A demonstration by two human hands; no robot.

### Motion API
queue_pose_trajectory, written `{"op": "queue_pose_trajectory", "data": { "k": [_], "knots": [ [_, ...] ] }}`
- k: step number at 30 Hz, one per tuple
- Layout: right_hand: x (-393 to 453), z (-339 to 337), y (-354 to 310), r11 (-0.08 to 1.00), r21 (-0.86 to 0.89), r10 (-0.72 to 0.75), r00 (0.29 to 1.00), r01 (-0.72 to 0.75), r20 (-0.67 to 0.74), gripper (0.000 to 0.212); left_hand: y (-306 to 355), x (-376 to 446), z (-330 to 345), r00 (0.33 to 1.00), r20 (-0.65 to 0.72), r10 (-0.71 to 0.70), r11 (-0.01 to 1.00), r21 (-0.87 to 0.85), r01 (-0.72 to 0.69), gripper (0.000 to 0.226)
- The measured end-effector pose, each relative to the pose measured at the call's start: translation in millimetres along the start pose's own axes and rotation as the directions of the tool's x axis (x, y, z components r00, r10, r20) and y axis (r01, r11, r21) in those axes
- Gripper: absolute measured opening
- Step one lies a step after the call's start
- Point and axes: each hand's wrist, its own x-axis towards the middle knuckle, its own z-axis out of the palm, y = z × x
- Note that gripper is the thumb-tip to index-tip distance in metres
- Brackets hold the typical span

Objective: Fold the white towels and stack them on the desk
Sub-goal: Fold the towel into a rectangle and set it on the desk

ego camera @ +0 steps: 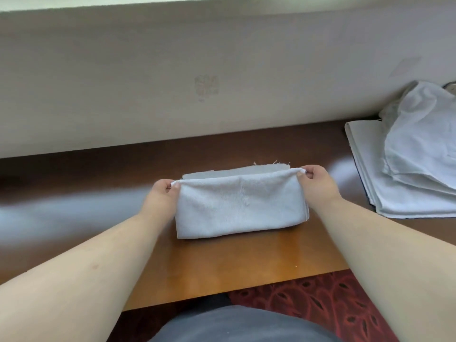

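keep those corners level on the fold

left hand and right hand each pinch a top corner of the white towel mid-worktop. i'd lay that flap down evenly, matching edges, then smooth. unfolded pile waits far right.

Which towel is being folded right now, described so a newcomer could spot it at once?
On the wooden desk, look at its middle, below the pale wall. The folded towel lies there, its far corners pinched by the left hand and right hand. Unlike the loose towel heap at right, it is a neat rectangle.
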Motion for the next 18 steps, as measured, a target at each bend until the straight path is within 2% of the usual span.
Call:
{"op": "queue_pose_trajectory", "data": {
  "k": [8,12,15,16,18],
  "knots": [
    [48.0,25.5,-9.2,0.997,-0.062,0.037,0.999,-0.038,-0.016,0.025,-4.9,56.1,11.5,0.998,-0.028,-0.051,0.995,0.082,0.053,0.02],
    [60.3,36.8,-4.9,0.995,-0.069,0.079,0.997,-0.079,0.002,0.035,-17.1,79.3,17.0,0.998,0.023,-0.061,0.989,0.137,0.057,0.032],
    [61.3,43.5,-1.3,0.983,-0.137,0.123,0.992,-0.119,0.018,0.045,-14.2,82.2,22.9,0.993,0.002,-0.12,0.992,0.042,0.12,0.045],
    [58.0,45.4,-0.6,0.977,-0.174,0.123,0.992,-0.119,0.01,0.048,-10.6,79.7,25.1,0.993,-0.014,-0.117,0.993,0.022,0.118,0.051],
    [43.5,50.1,-1.0,0.958,-0.286,0.015,0.999,-0.026,-0.038,0.053,-2.4,68.1,29.8,0.998,-0.067,0.004,0.987,0.158,0.006,0.058]
  ]
}}
